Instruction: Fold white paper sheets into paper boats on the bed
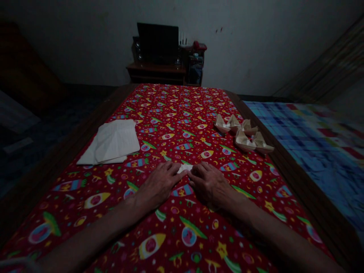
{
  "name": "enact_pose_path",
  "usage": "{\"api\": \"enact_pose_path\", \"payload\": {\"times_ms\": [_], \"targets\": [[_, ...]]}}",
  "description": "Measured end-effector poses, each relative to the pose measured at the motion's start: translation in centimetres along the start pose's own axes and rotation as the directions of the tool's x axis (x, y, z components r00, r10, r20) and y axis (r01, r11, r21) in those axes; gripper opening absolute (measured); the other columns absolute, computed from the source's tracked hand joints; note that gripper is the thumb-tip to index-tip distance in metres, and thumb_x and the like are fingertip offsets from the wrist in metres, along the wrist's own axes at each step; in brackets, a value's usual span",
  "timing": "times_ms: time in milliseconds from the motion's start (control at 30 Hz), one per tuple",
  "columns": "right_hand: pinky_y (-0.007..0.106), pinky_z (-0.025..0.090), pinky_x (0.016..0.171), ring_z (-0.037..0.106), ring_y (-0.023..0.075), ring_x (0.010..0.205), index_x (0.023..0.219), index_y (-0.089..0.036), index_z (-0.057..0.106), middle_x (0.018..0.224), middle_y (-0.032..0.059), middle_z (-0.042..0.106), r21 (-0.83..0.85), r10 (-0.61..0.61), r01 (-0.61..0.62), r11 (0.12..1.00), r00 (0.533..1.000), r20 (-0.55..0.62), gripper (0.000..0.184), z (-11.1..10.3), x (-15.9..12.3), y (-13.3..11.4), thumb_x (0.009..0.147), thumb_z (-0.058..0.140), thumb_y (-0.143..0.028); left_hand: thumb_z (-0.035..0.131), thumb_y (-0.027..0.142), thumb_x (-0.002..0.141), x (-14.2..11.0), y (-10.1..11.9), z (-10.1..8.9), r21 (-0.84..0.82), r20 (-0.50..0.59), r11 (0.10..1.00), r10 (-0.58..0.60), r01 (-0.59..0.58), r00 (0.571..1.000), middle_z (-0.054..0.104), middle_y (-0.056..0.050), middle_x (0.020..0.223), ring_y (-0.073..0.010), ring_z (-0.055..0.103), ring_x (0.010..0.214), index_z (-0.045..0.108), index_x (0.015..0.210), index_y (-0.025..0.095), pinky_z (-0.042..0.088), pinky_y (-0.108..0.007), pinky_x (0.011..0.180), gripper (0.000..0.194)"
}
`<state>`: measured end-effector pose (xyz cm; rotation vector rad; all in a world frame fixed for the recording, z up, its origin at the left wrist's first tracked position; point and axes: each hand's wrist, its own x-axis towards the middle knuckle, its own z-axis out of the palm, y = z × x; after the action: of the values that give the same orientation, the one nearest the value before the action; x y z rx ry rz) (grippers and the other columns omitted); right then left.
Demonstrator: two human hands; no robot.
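Note:
A small piece of folded white paper point(185, 167) lies on the red patterned cloth, mostly covered by my hands. From the left, my left hand point(164, 180) grips its edge with curled fingers and the thumb reaching inward. My right hand point(209, 181) has its fingers bent over the opposite end. The thumbs nearly meet at the paper's near edge. To the left lies a stack of pale paper sheets point(116, 141). At the right, several folded paper boats point(247, 138) with pointed corners stand close together.
The red cloth point(182, 235) with rockets and stars covers a wooden-edged surface point(307, 189). Beyond its far end are a dark monitor point(158, 42) and a red telephone point(199, 46) on a brown desk point(156, 68). A blue checked cloth point(301, 140) lies to the right.

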<state>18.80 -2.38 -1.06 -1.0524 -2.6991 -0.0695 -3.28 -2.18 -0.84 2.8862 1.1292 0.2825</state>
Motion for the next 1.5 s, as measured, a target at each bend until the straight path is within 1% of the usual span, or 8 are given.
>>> {"api": "enact_pose_path", "payload": {"times_ms": [333, 533, 633, 800, 933, 1100, 1233, 1500], "targets": [[0.031, 0.039, 0.068, 0.047, 0.0184, 0.08, 0.094, -0.017, 0.065, 0.09, 0.0088, 0.059, 0.03, 0.049, -0.045, 0.999, 0.991, -0.127, 0.022, -0.1, -1.2, 0.3, 0.093, 0.044, -0.025, 0.048, 0.01, 0.084, -1.8, -0.8, -1.2, 0.103, 0.01, 0.995, -0.016, 0.015, 1.0, 0.055, -0.008, 0.12, -0.0261, 0.048, 0.103, 0.052, 0.123, 0.023, 0.042, -0.043, 0.083, 0.041], [0.03, 0.041, 0.067, 0.05, 0.0171, 0.078, 0.081, -0.017, 0.063, 0.086, 0.0075, 0.06, 0.09, 0.112, -0.098, 0.991, 0.979, -0.172, 0.02, 0.4, -0.7, 0.5, 0.091, 0.047, -0.022, 0.043, 0.003, 0.083, -1.4, -1.8, 0.2, -0.153, -0.232, 0.988, -0.06, 0.025, 0.971, 0.059, -0.008, 0.104, -0.0204, 0.053, 0.096, 0.063, 0.102, 0.018, 0.048, -0.034, 0.081, 0.032], [0.032, 0.044, 0.07, 0.051, 0.0197, 0.084, 0.087, -0.015, 0.061, 0.093, 0.0102, 0.059, 0.117, 0.169, -0.149, 0.982, 0.967, -0.188, 0.012, 0.6, 0.1, 0.8, 0.088, 0.052, -0.024, 0.043, 0.009, 0.087, -0.1, -2.3, 0.6, -0.244, -0.357, 0.965, -0.184, 0.098, 0.916, 0.056, -0.009, 0.108, -0.02, 0.052, 0.101, 0.059, 0.113, 0.016, 0.047, -0.034, 0.086, 0.031], [0.036, 0.047, 0.074, 0.051, 0.0226, 0.092, 0.113, -0.018, 0.052, 0.105, 0.0128, 0.055, 0.231, 0.238, -0.198, 0.953, 0.958, -0.162, 0.03, 0.1, 0.3, 0.9, 0.085, 0.058, -0.029, 0.049, 0.027, 0.088, 1.1, -2.9, 0.5, -0.335, -0.237, 0.912, -0.323, 0.234, 0.916, 0.061, -0.008, 0.091, -0.0186, 0.058, 0.084, 0.061, 0.111, 0.014, 0.049, -0.031, 0.075, 0.029], [0.029, 0.046, 0.068, 0.055, 0.0183, 0.082, 0.098, -0.019, 0.058, 0.094, 0.0088, 0.059, 0.383, 0.328, -0.269, 0.884, 0.94, -0.097, 0.013, -0.2, -0.5, 1.4, 0.089, 0.052, -0.026, 0.053, 0.028, 0.085, 0.6, -3.0, -0.1, -0.489, -0.107, 0.822, -0.388, 0.292, 0.915, 0.067, -0.004, 0.084, -0.0159, 0.062, 0.075, 0.067, 0.094, 0.018, 0.048, -0.026, 0.067, 0.02], [0.024, 0.045, 0.062, 0.059, 0.0137, 0.07, 0.087, -0.019, 0.06, 0.079, 0.0034, 0.064, 0.535, 0.314, -0.217, 0.817, 0.945, -0.096, 0.013, 0.0, -0.9, 2.1, 0.091, 0.048, -0.024, 0.061, 0.024, 0.078, 0.4, -2.7, -0.4, -0.639, -0.144, 0.717, -0.466, 0.278, 0.873, 0.071, 0.0, 0.078, -0.0148, 0.065, 0.07, 0.07, 0.08, 0.02, 0.049, -0.024, 0.065, 0.01], [0.022, 0.043, 0.058, 0.058, 0.0127, 0.067, 0.087, -0.018, 0.061, 0.077, 0.0041, 0.064, 0.472, 0.2, -0.09, 0.877, 0.961, -0.189, 0.017, -0.1, -1.0, 1.7, 0.093, 0.046, -0.025, 0.066, 0.023, 0.076, 0.2, -1.8, -0.3, -0.681, -0.19, 0.684, -0.51, 0.262, 0.839, 0.071, 0.001, 0.074, -0.0129, 0.064, 0.065, 0.071, 0.078, 0.02, 0.048, -0.021, 0.06, 0.005], [0.026, 0.042, 0.064, 0.055, 0.0159, 0.076, 0.097, -0.018, 0.065, 0.089, 0.008, 0.065, 0.154, 0.08, -0.038, 0.987, 0.956, -0.281, 0.018, 0.4, -0.9, 0.9, 0.091, 0.049, -0.025, 0.065, 0.017, 0.079, 0.2, -0.4, -0.2, -0.617, -0.269, 0.77, -0.402, 0.164, 0.876, 0.071, 0.001, 0.076, -0.0119, 0.065, 0.068, 0.07, 0.082, 0.019, 0.048, -0.02, 0.063, 0.007]]}}
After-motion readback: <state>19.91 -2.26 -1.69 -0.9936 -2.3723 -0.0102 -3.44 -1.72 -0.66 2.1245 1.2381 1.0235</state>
